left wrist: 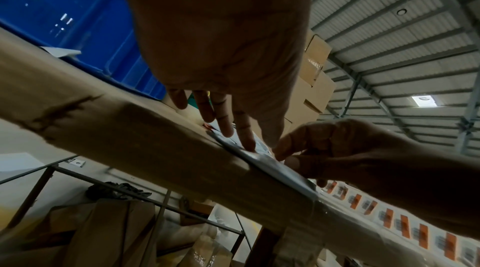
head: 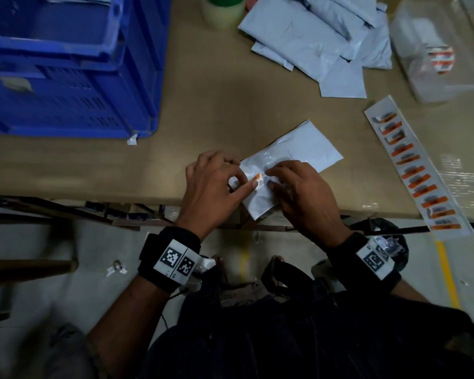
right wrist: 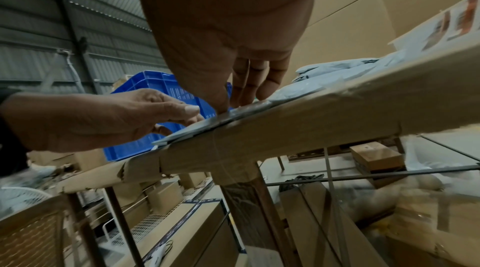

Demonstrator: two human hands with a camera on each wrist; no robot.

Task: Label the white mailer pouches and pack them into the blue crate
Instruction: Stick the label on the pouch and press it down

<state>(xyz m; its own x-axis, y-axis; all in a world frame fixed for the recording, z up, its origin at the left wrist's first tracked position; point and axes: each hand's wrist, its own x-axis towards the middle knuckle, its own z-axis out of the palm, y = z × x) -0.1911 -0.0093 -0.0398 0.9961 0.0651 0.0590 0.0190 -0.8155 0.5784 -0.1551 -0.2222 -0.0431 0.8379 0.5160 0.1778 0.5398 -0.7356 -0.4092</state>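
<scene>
Cardboard-topped counter (head: 230, 119) carried one white mailer pouch (head: 298, 149). Left hand (head: 214, 184) and right hand (head: 301, 192), fingers extended, pressed an orange label (head: 258, 177) flat. Smoothing outward would probably avoid creases.

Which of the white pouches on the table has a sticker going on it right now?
The single mailer pouch at the table's near edge, under both hands; an orange label shows between them. The others lie piled at the far side.
</scene>
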